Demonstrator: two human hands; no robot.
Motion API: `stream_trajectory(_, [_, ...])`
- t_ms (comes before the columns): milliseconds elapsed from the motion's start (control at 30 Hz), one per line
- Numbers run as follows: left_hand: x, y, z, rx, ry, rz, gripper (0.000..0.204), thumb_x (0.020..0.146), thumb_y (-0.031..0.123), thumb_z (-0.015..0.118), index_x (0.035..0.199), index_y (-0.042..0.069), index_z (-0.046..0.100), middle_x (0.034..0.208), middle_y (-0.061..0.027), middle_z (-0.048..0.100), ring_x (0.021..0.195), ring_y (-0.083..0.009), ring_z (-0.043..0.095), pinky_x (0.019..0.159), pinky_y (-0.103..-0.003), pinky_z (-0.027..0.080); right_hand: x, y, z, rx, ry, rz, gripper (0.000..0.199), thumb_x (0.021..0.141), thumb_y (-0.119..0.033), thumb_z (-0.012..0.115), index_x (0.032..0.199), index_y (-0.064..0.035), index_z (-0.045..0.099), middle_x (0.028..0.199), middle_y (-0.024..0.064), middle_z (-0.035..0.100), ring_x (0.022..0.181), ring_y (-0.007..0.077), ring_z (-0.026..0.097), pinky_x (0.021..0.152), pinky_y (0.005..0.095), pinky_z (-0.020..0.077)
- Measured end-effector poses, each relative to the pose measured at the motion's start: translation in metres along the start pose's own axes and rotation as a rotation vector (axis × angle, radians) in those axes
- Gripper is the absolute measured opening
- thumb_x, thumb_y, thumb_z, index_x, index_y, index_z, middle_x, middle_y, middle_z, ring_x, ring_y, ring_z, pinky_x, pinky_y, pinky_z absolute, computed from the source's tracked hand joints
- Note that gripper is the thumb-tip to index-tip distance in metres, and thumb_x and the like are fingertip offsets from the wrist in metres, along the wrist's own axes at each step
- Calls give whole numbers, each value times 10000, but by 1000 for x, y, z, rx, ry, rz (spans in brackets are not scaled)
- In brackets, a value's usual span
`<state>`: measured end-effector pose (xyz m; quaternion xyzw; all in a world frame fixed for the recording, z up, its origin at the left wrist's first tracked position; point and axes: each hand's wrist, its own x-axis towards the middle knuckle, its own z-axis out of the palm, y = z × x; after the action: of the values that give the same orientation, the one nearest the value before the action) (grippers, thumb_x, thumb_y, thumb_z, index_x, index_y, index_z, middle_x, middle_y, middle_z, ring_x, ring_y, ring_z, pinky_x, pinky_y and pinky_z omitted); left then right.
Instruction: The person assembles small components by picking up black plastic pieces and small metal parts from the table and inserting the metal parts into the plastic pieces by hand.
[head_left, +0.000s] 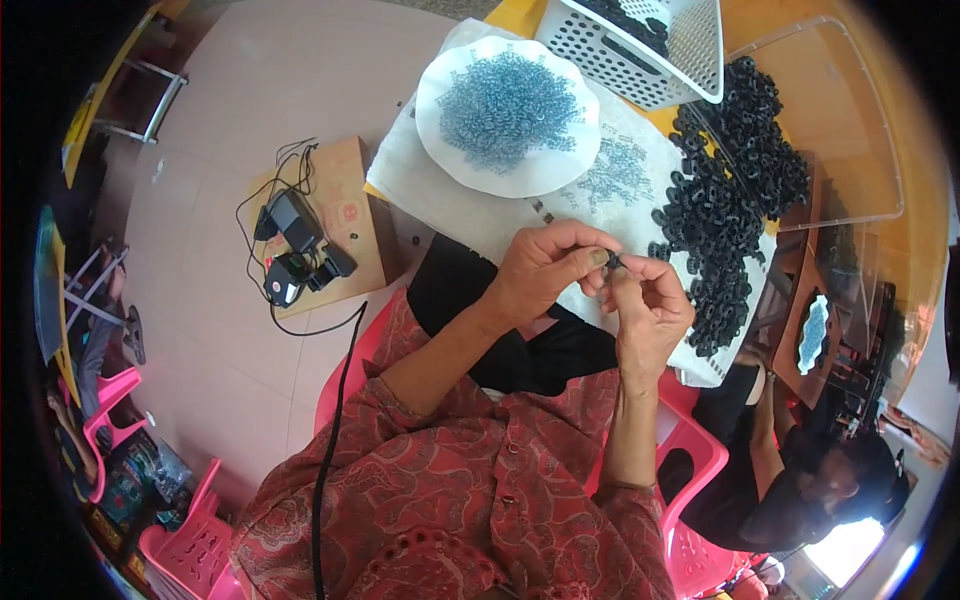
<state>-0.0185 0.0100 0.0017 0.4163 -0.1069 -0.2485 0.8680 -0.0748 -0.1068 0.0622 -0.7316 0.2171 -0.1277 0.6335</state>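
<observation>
My left hand (545, 268) and my right hand (650, 303) meet in front of me above my lap. Together their fingertips pinch a small black ring part (614, 262). Just beyond them lies a heap of black ring parts (722, 205) on a white cloth (440, 185). A white plate (430, 115) holding a pile of small blue springs (508, 97) sits farther out on the cloth. A few loose blue springs (618, 172) are scattered between the plate and the black heap.
A white perforated basket (640, 60) stands at the back, a clear plastic tray (850, 130) to its right. A cardboard box (345, 205) with black chargers and cables (295, 250) rests on the floor at left. Another person (800, 470) sits at lower right. Pink plastic chairs (190, 545) stand around.
</observation>
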Motion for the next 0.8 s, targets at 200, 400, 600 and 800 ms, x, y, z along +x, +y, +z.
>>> stream_trajectory(200, [2, 0, 0, 113, -2, 69, 154, 905, 9, 555, 1024, -8, 652, 776, -28, 607, 666, -74, 563, 608, -229, 477, 1, 5, -2, 7, -14, 12, 107, 820, 29, 610, 920, 4, 638, 723, 26, 617, 607, 61, 558, 542, 198, 471])
stream_trajectory(400, [1, 1, -3, 126, -12, 100, 148, 901, 0, 557, 1014, -5, 653, 804, -25, 597, 663, -73, 562, 603, -226, 470, 4, 5, -2, 13, -33, 51, 101, 817, 38, 609, 910, 18, 642, 741, 38, 632, 626, 70, 576, 542, 203, 480])
stream_trajectory(600, [2, 1, -5, 182, -34, 128, 147, 903, -8, 543, 1001, -3, 652, 835, -35, 576, 651, -73, 558, 588, -221, 460, 6, 5, -5, 40, -67, 80, 90, 815, 39, 612, 897, 34, 649, 732, 56, 641, 617, 85, 593, 533, 204, 490])
stream_trajectory(800, [2, 1, -6, 259, -33, 144, 145, 893, -17, 547, 991, 0, 653, 830, -35, 566, 648, -71, 561, 570, -212, 455, 7, 4, -6, 58, -80, 119, 86, 813, 42, 609, 890, 41, 648, 732, 74, 642, 616, 104, 602, 526, 214, 501])
